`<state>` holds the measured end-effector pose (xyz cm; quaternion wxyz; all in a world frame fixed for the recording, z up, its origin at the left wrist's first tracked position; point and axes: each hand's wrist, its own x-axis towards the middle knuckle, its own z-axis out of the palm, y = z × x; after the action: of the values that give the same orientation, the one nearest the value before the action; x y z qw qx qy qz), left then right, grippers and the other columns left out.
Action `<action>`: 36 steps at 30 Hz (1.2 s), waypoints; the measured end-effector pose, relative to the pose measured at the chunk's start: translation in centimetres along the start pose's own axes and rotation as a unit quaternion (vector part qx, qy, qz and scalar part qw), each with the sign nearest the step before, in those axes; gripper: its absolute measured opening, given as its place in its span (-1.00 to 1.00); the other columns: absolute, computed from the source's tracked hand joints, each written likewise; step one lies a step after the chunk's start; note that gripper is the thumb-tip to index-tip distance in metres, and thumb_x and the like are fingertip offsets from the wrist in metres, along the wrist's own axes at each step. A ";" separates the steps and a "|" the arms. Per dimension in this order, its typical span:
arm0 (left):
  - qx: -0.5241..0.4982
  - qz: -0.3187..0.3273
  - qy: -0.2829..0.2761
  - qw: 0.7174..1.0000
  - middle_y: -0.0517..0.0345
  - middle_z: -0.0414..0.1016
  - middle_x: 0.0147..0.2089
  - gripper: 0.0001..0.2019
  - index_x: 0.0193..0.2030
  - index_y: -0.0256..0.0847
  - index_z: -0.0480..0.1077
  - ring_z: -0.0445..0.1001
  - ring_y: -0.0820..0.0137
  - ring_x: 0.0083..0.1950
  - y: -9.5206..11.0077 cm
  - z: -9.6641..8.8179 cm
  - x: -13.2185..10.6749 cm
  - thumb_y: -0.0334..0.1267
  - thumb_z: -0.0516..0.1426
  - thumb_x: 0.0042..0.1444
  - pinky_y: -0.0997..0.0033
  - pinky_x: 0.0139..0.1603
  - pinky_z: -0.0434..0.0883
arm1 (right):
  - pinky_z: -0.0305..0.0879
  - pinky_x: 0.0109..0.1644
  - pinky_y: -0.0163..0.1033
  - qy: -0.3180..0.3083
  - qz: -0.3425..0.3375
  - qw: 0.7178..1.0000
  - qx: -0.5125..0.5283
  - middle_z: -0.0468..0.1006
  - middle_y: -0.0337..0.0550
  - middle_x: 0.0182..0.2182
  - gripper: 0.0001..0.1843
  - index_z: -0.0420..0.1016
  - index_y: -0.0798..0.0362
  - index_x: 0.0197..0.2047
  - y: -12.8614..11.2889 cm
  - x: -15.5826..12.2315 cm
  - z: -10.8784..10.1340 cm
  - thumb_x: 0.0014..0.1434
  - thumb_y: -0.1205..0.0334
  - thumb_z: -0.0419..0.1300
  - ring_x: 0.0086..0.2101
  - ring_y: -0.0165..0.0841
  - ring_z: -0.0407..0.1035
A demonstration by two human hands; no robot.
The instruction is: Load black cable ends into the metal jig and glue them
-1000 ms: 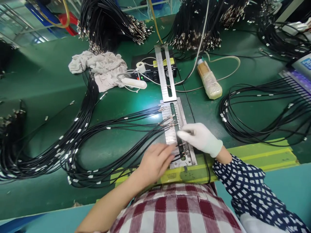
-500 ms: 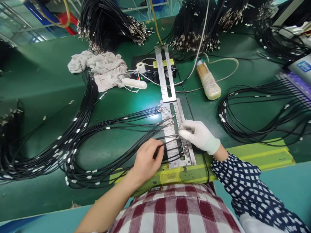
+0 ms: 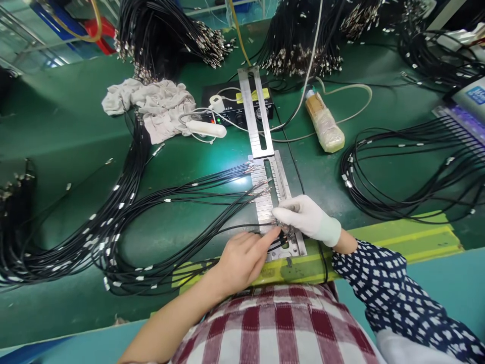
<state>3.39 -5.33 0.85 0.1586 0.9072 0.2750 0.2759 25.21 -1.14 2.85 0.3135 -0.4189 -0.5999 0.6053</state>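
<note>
Step in hand, by judgement: black cables [image 3: 134, 202] being laid tip by tip across the slotted metal fixture [image 3: 263, 207], set with its lower end at the tabletop's [image 3: 76, 151] near edge. At that end the bare left hand [image 3: 242, 260] is held with forefinger stretched to the cable ends; whether one is gripped cannot be told. Gloved right hand [image 3: 305, 220] opposite: thumb and forefinger drawn close, contents hidden. A fine pinch appears called for next, adjacent tips left undisturbed. Near edge, covered by yellow-green tape [image 3: 409, 240], close to both hands; little margin. More room judged rightward, before the looped cables [image 3: 352, 194]. Toward the far edge, reach is crowded by a second metal plate [image 3: 248, 108].
</note>
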 end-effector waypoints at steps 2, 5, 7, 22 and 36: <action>0.009 0.006 -0.011 1.000 0.16 0.45 -0.41 -0.52 0.34 -0.33 0.10 0.37 0.36 -0.43 0.1 -0.1 0.1 -0.47 -0.03 0.29 0.36 -0.39 0.36 | -0.01 -0.44 -0.29 -0.001 0.005 1.000 -0.006 0.15 -0.34 -0.59 -0.50 0.25 0.08 -0.57 -0.1 -0.1 0.1 0.28 -0.07 0.12 -0.51 -0.48 0.03; 0.022 0.009 -0.025 0.999 0.18 0.41 -0.44 -0.54 0.32 -0.35 0.14 0.34 0.37 -0.45 0.1 -0.3 0.3 -0.47 -0.04 0.28 0.37 -0.42 0.33 | -0.02 -0.44 -0.29 0.003 0.009 1.000 -0.020 0.13 -0.34 -0.60 -0.50 0.25 0.08 -0.58 -0.1 -0.1 0.1 0.28 -0.04 0.12 -0.51 -0.48 0.02; 0.015 0.010 -0.026 0.999 0.14 0.45 -0.41 -0.56 0.29 -0.34 0.17 0.37 0.37 -0.43 0.1 -0.5 0.4 -0.48 -0.02 0.27 0.38 -0.39 0.36 | -0.02 -0.44 -0.29 0.002 0.008 1.000 -0.022 0.12 -0.35 -0.60 -0.52 0.25 0.08 -0.58 -0.1 0.0 0.1 0.28 -0.01 0.12 -0.52 -0.48 0.02; -0.311 -0.293 0.085 0.900 0.17 0.55 -0.36 -0.89 -0.11 -0.21 0.46 0.51 0.49 -0.34 0.5 -0.7 0.5 -0.31 0.12 0.30 0.53 -0.27 0.46 | 0.11 -0.36 -0.26 0.021 -0.097 0.992 -0.076 0.33 -0.22 -0.52 -0.39 0.34 0.09 -0.50 0.2 -0.2 -0.3 0.34 -0.23 -0.06 -0.47 -0.41 0.16; -0.491 -0.352 0.026 0.797 0.21 0.46 -0.49 -0.82 -0.12 -0.27 0.41 0.41 0.53 -0.48 0.7 -0.6 0.6 -0.18 0.13 0.29 0.56 -0.42 0.40 | 0.10 -0.49 -0.31 -0.021 0.039 0.997 0.068 0.36 -0.26 -0.63 -0.43 0.35 0.11 -0.58 -0.2 0.3 0.9 0.20 -0.22 0.17 -0.57 -0.47 0.18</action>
<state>3.74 -5.41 1.88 0.6614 0.5409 0.4069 0.3230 24.28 -1.29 2.97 0.3048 -0.4066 -0.5473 0.6650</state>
